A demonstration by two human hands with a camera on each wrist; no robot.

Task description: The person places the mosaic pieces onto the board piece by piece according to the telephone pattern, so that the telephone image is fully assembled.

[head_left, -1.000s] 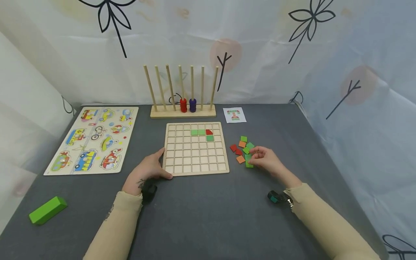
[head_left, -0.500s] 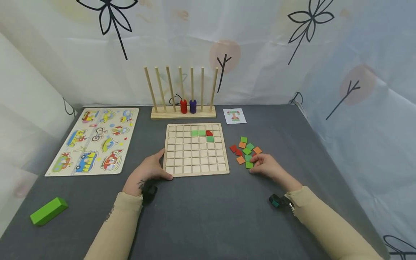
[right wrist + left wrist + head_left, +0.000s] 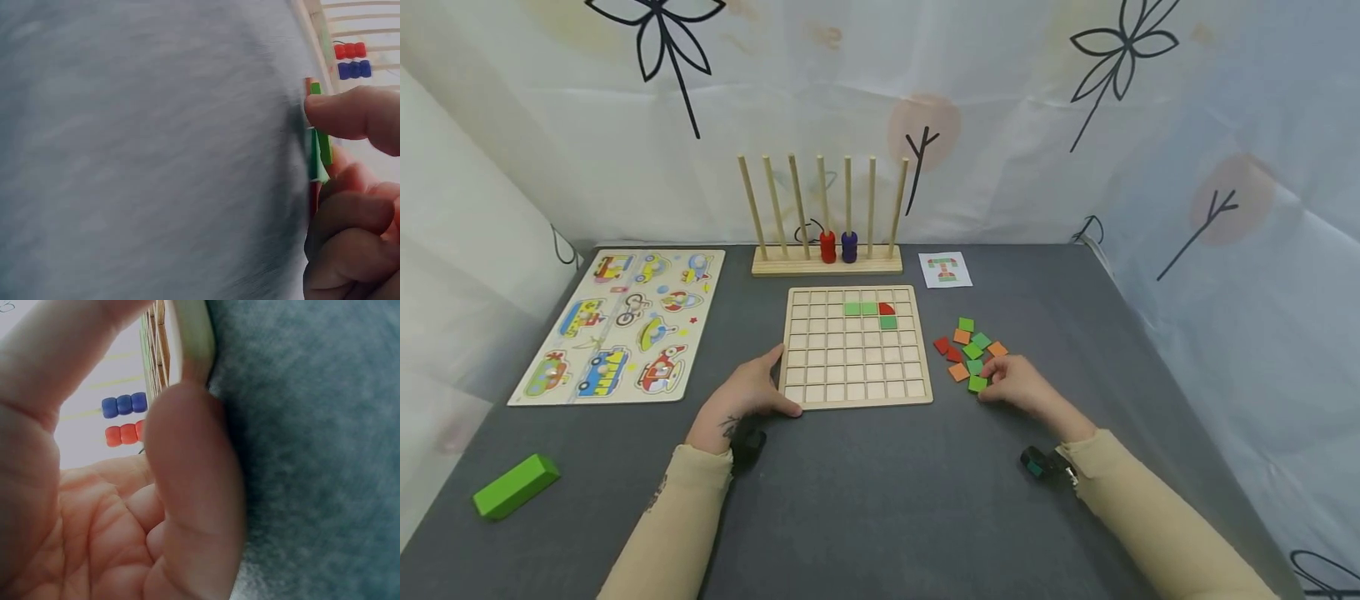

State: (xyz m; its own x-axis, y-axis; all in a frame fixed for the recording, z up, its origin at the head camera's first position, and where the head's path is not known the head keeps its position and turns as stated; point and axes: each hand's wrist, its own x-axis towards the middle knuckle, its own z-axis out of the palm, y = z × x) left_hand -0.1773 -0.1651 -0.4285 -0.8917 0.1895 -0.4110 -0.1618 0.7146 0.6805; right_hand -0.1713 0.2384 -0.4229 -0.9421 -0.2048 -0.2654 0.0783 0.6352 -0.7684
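Pinching a green tile (image 3: 977, 384), the thumb and index finger of the right hand (image 3: 1018, 386) are clamped on it between three and four o'clock of a wooden grid board (image 3: 835, 357), twelve o'clock being away from the person. The other fingers curl inward in the right wrist view. The tile lies at the six o'clock end of a scatter of loose tiles (image 3: 973, 351) in green, orange and red; I cannot tell whether it is clear of the dark tabletop (image 3: 880, 508).

The left hand (image 3: 745, 393) is at the board's eight o'clock corner, thumb and index finger spread apart — the thumb touching the six o'clock edge, the finger the nine o'clock one.

The board lies flat. Towards its one o'clock, two green squares (image 3: 852, 309) sit side by side in the second row, next to a red quarter-round piece (image 3: 886, 309); a third green square (image 3: 888, 322) fills the cell on that piece's six o'clock side.

Beyond, at twelve o'clock, stands a peg rack (image 3: 812, 265) with red beads (image 3: 827, 247) and blue beads (image 3: 849, 247) on neighbouring pegs. A printed card (image 3: 958, 275) lies between one and two, a vehicle puzzle (image 3: 617, 327) between nine and ten, and a green block (image 3: 516, 487) around eight.
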